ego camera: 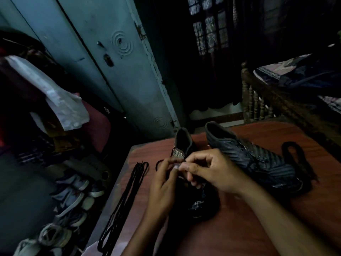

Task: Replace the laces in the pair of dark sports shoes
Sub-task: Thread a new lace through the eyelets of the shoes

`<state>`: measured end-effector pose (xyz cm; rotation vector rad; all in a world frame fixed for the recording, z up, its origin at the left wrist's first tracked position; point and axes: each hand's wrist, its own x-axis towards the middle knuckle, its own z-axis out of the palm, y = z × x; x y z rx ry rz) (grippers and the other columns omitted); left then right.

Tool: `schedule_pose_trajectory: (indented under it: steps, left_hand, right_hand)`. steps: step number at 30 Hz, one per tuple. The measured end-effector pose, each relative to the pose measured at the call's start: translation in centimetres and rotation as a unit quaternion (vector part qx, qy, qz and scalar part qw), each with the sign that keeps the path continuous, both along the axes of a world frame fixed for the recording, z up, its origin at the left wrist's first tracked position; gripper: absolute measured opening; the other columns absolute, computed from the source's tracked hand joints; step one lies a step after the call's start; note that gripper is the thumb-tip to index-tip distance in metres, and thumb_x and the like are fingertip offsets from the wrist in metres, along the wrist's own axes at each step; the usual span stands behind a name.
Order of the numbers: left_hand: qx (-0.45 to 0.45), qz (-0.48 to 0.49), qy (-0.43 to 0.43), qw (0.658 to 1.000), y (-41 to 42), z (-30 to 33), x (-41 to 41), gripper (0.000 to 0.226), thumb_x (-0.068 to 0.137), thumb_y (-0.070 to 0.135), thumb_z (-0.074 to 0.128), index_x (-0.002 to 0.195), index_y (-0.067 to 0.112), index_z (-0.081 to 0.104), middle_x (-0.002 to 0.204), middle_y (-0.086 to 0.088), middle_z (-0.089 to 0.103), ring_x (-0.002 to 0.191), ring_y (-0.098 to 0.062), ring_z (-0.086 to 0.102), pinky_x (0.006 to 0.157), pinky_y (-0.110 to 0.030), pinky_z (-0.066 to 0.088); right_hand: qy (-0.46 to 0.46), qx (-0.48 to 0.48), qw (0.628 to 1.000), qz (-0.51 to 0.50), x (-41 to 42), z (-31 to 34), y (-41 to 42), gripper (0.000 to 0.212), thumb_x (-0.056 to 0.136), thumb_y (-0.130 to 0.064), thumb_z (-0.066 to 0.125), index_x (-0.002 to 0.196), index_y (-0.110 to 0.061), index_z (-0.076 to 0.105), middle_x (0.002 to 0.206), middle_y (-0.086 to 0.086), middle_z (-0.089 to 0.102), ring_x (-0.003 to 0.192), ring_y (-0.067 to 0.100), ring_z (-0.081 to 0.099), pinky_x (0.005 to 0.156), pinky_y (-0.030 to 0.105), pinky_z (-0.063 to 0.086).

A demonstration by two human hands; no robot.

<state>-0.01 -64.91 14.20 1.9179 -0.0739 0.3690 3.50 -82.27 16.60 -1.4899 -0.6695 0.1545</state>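
Both hands work over the near shoe, which stands on the reddish table with its heel pointing away and its toe hidden under the wrists. The left hand has its fingers curled upward, the tips meeting those of the right hand just above the shoe's tongue. The right hand pinches thumb against forefinger there; what they pinch looks like the end of a lace, though the dim light and blur make that hard to confirm. A dark loop of this lace curves out on the table just left of the left hand's fingertips. Further left of the left hand, a folded bundle of laces lies stretched along the table edge, running toward the person. To the right of the right hand lies the second shoe, tipped on its side with its eyelets showing bare and its opening facing away. Beyond that shoe, well right of the right hand, a loose lace sits in a long loop on the table. Below the table's left edge, pale sneakers are stacked on a rack.
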Motion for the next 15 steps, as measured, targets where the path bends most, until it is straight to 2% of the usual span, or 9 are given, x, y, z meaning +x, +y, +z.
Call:
schedule_pose_trajectory:
  steps: [1, 3, 4, 5, 7, 9, 10, 13, 15]
  left_hand:
    - [-0.087, -0.002, 0.043, 0.995, -0.6, 0.7, -1.0, 0.022, 0.108, 0.018, 0.047, 0.113, 0.012, 0.068, 0.101, -0.01, 0.073, 0.092, -0.022, 0.07, 0.076, -0.035, 0.055]
    - [-0.247, -0.002, 0.148, 0.958, -1.2, 2.1, -2.0, 0.035, 0.108, 0.033, 0.044, 0.123, 0.011, 0.067, 0.107, -0.023, 0.07, 0.096, -0.033, 0.067, 0.078, -0.039, 0.052]
    - [-0.288, -0.008, 0.198, 0.937, -1.0, 2.8, -2.0, 0.042, 0.105, 0.042, 0.046, 0.126, 0.012, 0.067, 0.112, -0.028, 0.069, 0.098, -0.036, 0.067, 0.078, -0.04, 0.05]
    - [-0.288, -0.014, 0.236, 0.928, -0.9, 3.5, -2.0, 0.045, 0.101, 0.047, 0.051, 0.126, 0.014, 0.068, 0.113, -0.025, 0.071, 0.096, -0.037, 0.068, 0.074, -0.038, 0.049]
    - [-0.22, -0.027, 0.265, 0.938, -0.1, 4.6, -1.9, 0.04, 0.09, 0.041, 0.067, 0.116, 0.012, 0.073, 0.104, -0.018, 0.071, 0.084, -0.033, 0.066, 0.06, -0.03, 0.042]
    - [-0.127, -0.026, 0.262, 0.956, 0.8, 5.5, -1.6, 0.02, 0.087, 0.025, 0.073, 0.1, 0.012, 0.08, 0.09, -0.016, 0.067, 0.073, -0.026, 0.06, 0.056, -0.027, 0.04]
    - [-0.067, -0.025, 0.263, 0.962, 1.3, 5.9, -1.5, 0.011, 0.09, 0.02, 0.073, 0.095, 0.014, 0.081, 0.08, -0.011, 0.065, 0.063, -0.02, 0.056, 0.052, -0.025, 0.04]
    - [0.169, -0.021, 0.226, 0.959, 2.2, 7.5, -1.4, 0.017, 0.096, 0.025, 0.071, 0.087, 0.014, 0.081, 0.055, 0.006, 0.05, 0.047, -0.008, 0.038, 0.046, -0.021, 0.031]
    - [0.267, -0.047, 0.168, 0.948, 2.4, 8.6, -1.4, 0.02, 0.097, 0.027, 0.07, 0.09, 0.012, 0.081, 0.057, 0.009, 0.062, 0.051, -0.005, 0.054, 0.051, -0.023, 0.043]
  right_hand:
    - [0.002, 0.001, 1.0, 0.028, -0.3, 0.2, 0.1, 0.018, 0.095, -0.023, 0.068, 0.094, -0.007, 0.075, 0.076, 0.008, 0.072, 0.066, 0.02, 0.067, 0.062, 0.035, 0.057]
    - [-0.004, -0.02, 0.996, 0.089, -0.7, 0.5, 0.2, 0.022, 0.094, -0.027, 0.067, 0.1, -0.008, 0.077, 0.084, 0.007, 0.076, 0.075, 0.018, 0.071, 0.069, 0.035, 0.059]
    - [-0.023, -0.042, 0.992, 0.117, -0.9, 0.4, 0.3, 0.023, 0.095, -0.027, 0.066, 0.103, -0.008, 0.077, 0.089, 0.005, 0.077, 0.084, 0.017, 0.072, 0.078, 0.036, 0.059]
    - [-0.046, -0.069, 0.986, 0.144, -1.1, 0.4, 0.4, 0.021, 0.096, -0.025, 0.066, 0.104, -0.009, 0.078, 0.094, 0.003, 0.078, 0.093, 0.015, 0.072, 0.088, 0.035, 0.058]
    - [-0.075, -0.13, 0.97, 0.189, -1.4, 0.1, 0.6, 0.016, 0.098, -0.023, 0.065, 0.103, -0.015, 0.078, 0.099, -0.005, 0.077, 0.1, 0.01, 0.071, 0.094, 0.029, 0.054]
    - [-0.085, -0.165, 0.963, 0.195, -1.4, -0.1, 0.6, 0.011, 0.097, -0.022, 0.067, 0.1, -0.02, 0.078, 0.093, -0.018, 0.074, 0.094, -0.002, 0.068, 0.087, 0.017, 0.05]
    - [-0.085, -0.163, 0.967, 0.175, -1.2, -0.2, 0.5, 0.01, 0.095, -0.021, 0.069, 0.098, -0.02, 0.079, 0.091, -0.019, 0.074, 0.092, -0.004, 0.068, 0.085, 0.016, 0.049]
    - [-0.09, -0.11, 0.99, 0.017, -0.2, -0.8, 0.5, 0.009, 0.089, -0.022, 0.073, 0.082, -0.025, 0.077, 0.084, -0.009, 0.076, 0.082, 0.003, 0.07, 0.079, 0.027, 0.055]
    - [-0.126, -0.112, 0.979, -0.114, 0.5, -1.6, 0.6, 0.01, 0.086, -0.021, 0.074, 0.079, -0.026, 0.07, 0.082, -0.009, 0.069, 0.075, 0.002, 0.065, 0.069, 0.025, 0.049]
